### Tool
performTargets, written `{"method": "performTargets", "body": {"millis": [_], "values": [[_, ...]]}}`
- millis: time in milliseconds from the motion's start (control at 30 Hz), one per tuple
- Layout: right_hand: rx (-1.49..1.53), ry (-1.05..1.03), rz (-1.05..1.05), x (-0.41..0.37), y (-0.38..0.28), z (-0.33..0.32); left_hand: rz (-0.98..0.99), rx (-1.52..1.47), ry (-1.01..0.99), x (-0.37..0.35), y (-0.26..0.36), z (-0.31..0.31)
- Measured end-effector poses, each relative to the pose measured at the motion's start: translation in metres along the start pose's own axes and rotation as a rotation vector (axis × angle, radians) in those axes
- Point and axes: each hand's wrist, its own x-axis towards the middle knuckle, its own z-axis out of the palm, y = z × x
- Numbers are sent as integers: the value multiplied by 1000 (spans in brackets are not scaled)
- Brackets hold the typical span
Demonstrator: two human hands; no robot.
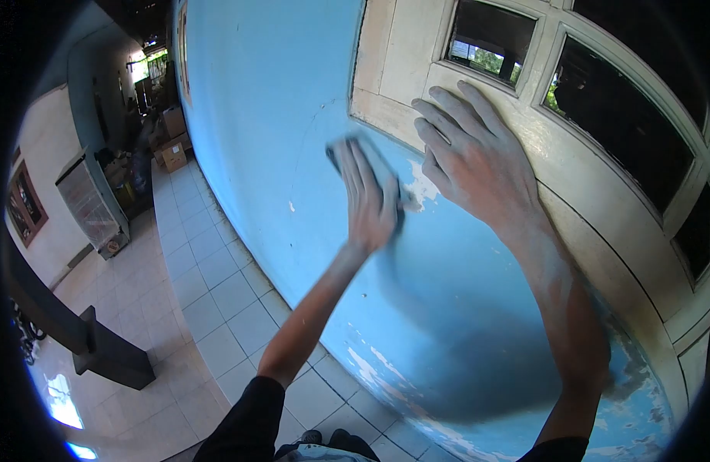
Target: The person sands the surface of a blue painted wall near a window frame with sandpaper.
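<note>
My left hand [369, 196] presses a dark piece of what looks like sandpaper [333, 159] flat against the light-blue wall [293, 254]. Its dark edges show past the fingertips and beside the palm; the rest is hidden under the hand, and motion blurs it. Just right of this hand is a white bare patch [423, 187] in the blue paint. My right hand [478, 165] rests with fingers spread on the cream wooden window frame [397, 73], below a small glass pane. Pale dust coats both hands.
Flaked paint [378, 369] marks the lower wall. A tiled walkway [224, 308] runs along the wall's foot. On the left stands a dark pillar [112, 354]. Farther back are a glass-sided cabinet [93, 204] and cardboard boxes [172, 154]. Dark glass panes [617, 115] fill the right side.
</note>
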Motion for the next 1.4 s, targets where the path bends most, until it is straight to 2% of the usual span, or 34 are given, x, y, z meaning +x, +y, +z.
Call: {"method": "performTargets", "body": {"millis": [133, 233, 333, 433, 533, 633, 667, 733, 767, 833, 900, 1033, 1100, 1200, 1300, 1333, 1400], "values": [[-38, -36, -9, 0, -1, -1, -29, -104, 43, 44, 13, -7], [-14, -8, 1, 1, -1, -1, -7, -36, 3, -41, -6, 8], [-37, -26, -1, 0, -1, -4, -94, -52, 29, -62, -7, 11], [-14, 6, 2, 1, -1, -1, 19, -46, 57, -1, -5, 4], [-20, -1, 4, 1, 1, -1, 36, -57, 12, 59, 18, -12], [-49, -21, 4, 1, 0, -2, 111, -87, 24, 5, 3, 0], [-42, -25, 6, 2, 1, -2, 153, -6, 8, -30, -12, 5], [-37, -23, 6, 2, 0, -2, 76, -42, -72, -101, -37, 12], [-48, -22, 4, 1, -1, -1, 84, -40, -68, -100, -37, 12], [-61, -21, -7, 0, -1, -1, -7, -30, -35, -97, -31, 15], [-62, -3, -8, 0, -1, -1, 18, -19, -3, -67, -34, 14], [-44, -11, 3, 0, -1, -1, 161, -9, 0, 32, -9, -11], [-49, 3, -10, 2, 0, -2, 219, -9, -26, 45, -5, -9], [-42, -12, -8, 1, 0, -2, 223, -42, 27, 4, -8, -3], [-25, 5, -5, 1, 0, -2, 126, -22, -133, -92, -38, 12], [-27, 9, -6, 1, 0, -3, 65, 0, -190, -101, -38, 11], [3, -21, 1, 1, 0, -3, 98, -3, -140, -90, -38, 13]]}}
